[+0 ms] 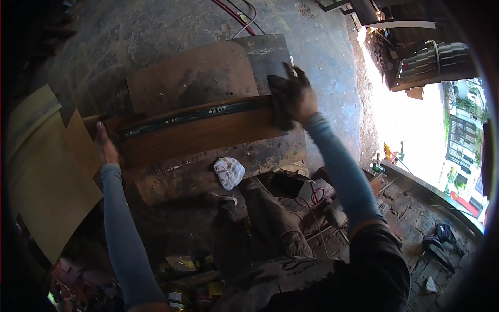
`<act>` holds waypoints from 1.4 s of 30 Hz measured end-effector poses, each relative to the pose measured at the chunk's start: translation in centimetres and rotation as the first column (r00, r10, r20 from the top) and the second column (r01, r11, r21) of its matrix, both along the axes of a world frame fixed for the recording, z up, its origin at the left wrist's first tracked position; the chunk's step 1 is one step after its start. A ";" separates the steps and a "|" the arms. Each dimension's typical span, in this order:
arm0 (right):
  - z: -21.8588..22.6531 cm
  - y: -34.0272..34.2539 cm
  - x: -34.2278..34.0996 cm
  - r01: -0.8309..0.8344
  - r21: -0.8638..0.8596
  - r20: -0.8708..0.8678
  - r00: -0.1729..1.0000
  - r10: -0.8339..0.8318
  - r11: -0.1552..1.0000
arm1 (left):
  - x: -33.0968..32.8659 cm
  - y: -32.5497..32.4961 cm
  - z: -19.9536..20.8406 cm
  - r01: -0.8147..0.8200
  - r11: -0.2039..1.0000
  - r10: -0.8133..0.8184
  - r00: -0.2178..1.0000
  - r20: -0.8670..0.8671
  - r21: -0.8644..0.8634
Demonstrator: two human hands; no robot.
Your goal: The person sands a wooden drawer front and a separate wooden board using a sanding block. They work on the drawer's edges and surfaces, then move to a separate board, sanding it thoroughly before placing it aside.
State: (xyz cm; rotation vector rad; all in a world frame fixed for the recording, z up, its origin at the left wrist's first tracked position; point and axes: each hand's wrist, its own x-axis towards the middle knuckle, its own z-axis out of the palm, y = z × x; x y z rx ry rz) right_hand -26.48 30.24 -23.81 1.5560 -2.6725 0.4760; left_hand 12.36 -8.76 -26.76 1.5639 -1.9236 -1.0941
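Leaning at the far left are pale yellowish sheets (pixel 44 177) of board, their edges overlapping just beside the left hand (pixel 104 148). That hand, at the end of a blue-grey sleeve, presses against the left end of a brown wooden panel (pixel 202 135); the fingers lie along the panel's edge, but whether they curl round it cannot be told. The panel lies tilted across a dark, stained work surface (pixel 208 177), with a black metal drawer slide (pixel 187 117) running along its upper edge. Behind it rests a rounded brown board (pixel 192 75) on a darker slab. Below the panel, a crumpled white rag (pixel 228 171) sits on the work surface. At the panel's right end, the right hand (pixel 297 96) is closed on a dark cloth (pixel 280 106), pressing it against the end of the slide. Further right, red cables (pixel 314 197) lie among clutter on the brick floor (pixel 410 208).
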 end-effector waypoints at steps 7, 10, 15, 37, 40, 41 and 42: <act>-2.7 -1.2 4.1 -0.049 -0.263 0.117 0.990 0.083 0.964 | 0.9 0.0 -0.6 -0.027 0.998 0.030 0.997 0.067 -0.055; -0.8 0.0 5.2 0.001 -0.109 0.075 0.997 0.008 0.994 | 0.4 -0.2 0.2 -0.022 1.000 0.022 0.997 0.069 -0.006; 0.2 0.7 6.8 -0.196 -0.196 0.152 0.962 0.227 0.961 | 0.6 0.2 -0.2 0.016 0.991 -0.004 0.996 0.090 -0.134; -2.8 -23.7 24.2 -0.540 0.005 0.214 0.823 0.526 0.842 | -0.3 1.4 3.4 -0.143 0.990 0.141 0.977 0.158 0.001; 0.4 -18.2 18.4 -0.537 -0.199 0.121 0.817 0.564 0.820 | 0.0 1.3 4.0 -0.120 0.992 0.123 0.974 0.192 -0.028; 0.9 -16.0 16.0 -0.570 -0.224 0.072 0.799 0.597 0.790 | -0.2 1.5 4.1 -0.119 0.993 0.119 0.972 0.203 -0.011; 1.3 -13.5 13.7 -0.528 -0.221 0.089 0.826 0.556 0.820 | -0.9 1.7 4.2 -0.111 0.994 0.107 0.974 0.201 0.007</act>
